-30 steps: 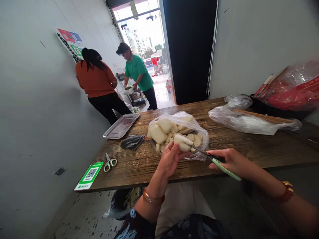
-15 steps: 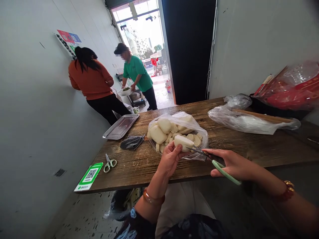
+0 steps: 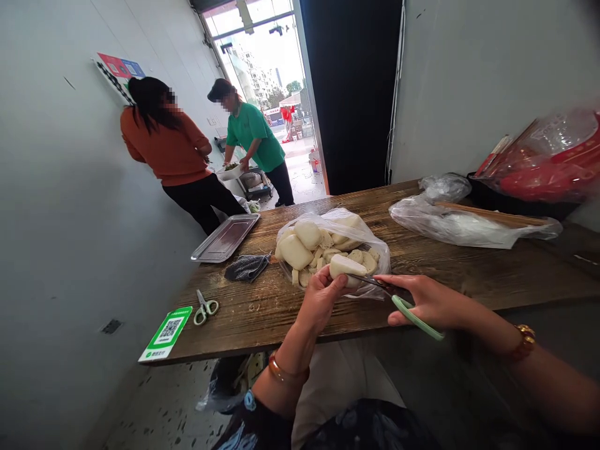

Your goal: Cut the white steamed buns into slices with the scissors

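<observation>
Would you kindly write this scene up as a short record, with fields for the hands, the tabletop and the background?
Left hand: holds a pale bun-like piece
Right hand: holds green-handled scissors, blades at that piece
Beyond hands: clear bag with more pale pieces
Table left: metal tray, dark cloth, second scissors, QR card
Table right: plastic bag, thin sticks
Background: person in orange, person in green holding a white container
</observation>
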A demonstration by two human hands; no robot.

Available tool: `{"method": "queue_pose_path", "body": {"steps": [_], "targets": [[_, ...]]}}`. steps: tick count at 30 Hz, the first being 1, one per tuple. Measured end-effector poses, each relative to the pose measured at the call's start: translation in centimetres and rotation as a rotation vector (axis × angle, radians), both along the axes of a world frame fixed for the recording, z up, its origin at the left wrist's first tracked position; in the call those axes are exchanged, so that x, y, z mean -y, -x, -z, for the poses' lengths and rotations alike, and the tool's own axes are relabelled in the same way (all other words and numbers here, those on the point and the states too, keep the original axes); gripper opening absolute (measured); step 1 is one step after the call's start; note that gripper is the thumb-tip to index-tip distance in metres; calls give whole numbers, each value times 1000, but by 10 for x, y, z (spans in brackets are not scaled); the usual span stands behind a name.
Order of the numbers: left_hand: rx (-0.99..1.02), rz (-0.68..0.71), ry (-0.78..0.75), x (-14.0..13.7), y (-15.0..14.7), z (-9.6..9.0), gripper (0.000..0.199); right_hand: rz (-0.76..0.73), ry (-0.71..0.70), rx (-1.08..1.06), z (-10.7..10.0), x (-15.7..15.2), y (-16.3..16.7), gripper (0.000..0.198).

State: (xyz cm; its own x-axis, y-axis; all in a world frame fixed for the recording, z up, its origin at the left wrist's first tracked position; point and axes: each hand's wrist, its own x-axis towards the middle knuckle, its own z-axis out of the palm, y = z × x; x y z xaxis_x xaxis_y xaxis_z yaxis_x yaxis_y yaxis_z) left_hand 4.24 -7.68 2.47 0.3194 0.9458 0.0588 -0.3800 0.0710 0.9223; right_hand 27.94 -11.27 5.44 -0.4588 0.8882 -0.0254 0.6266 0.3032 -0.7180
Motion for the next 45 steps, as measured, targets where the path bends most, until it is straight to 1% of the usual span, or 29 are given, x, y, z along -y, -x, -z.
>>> {"method": "queue_pose_path", "body": {"steps": [3,7,11,14,17,20,23,26,35,42,45], "targets": [[2,10,6,-1,0,1,43,28,-8,10,5,-1,-3,71],[-7,14,4,-2,0,2,40,57,-39,-24,15,-4,-9,59],[-6,29,2,-4,1,1,41,60,-58,-45,23,-5,-12,54],[26,39,25,-4,3,-1,45,57,-73,-42,24,-4,-12,52],[69,48,53,-4,4,-2,48,81,-54,-22,19,-1,-11,58],[58,35,70,-4,3,-3,45,66,25,-19,13,2,-11,71],[30,13,53,-4,1,-4,43,20,92,-39,11,3,-12,81],[5,13,32,-3,-1,-5,44,17,105,-41,12,2,-11,86],[-46,-1,7,-5,-1,-2,45,-19,104,-46,6,1,-6,90],[-115,9,-21,-3,-4,-2,38,-11,71,-52,11,-3,-2,86],[-141,10,-43,-4,-2,-2,37,18,33,-44,14,-5,-3,77]]}}
